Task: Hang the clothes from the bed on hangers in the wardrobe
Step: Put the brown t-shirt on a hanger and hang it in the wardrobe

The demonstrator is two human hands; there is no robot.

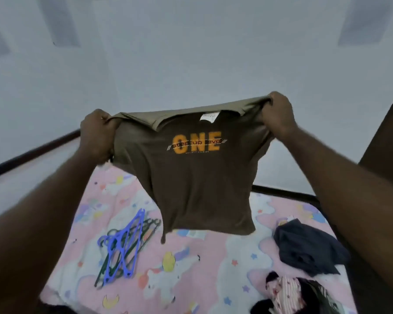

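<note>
Gripping one shoulder each, the left hand (98,134) and right hand (278,114) have their fingers curled tight into the fabric of a brown shirt (197,177), stretched between them and hanging in the air above the bed (191,279) (orange "ONE" print facing the camera). Below it to the left lie blue and green hangers (125,248); to the right, a dark garment (309,250) and a striped bundle (290,295).

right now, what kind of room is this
Most likely a bedroom: a bed with a pink cartoon-print sheet, blue and green plastic hangers piled on it, and a brown printed T-shirt held up above it.
</note>
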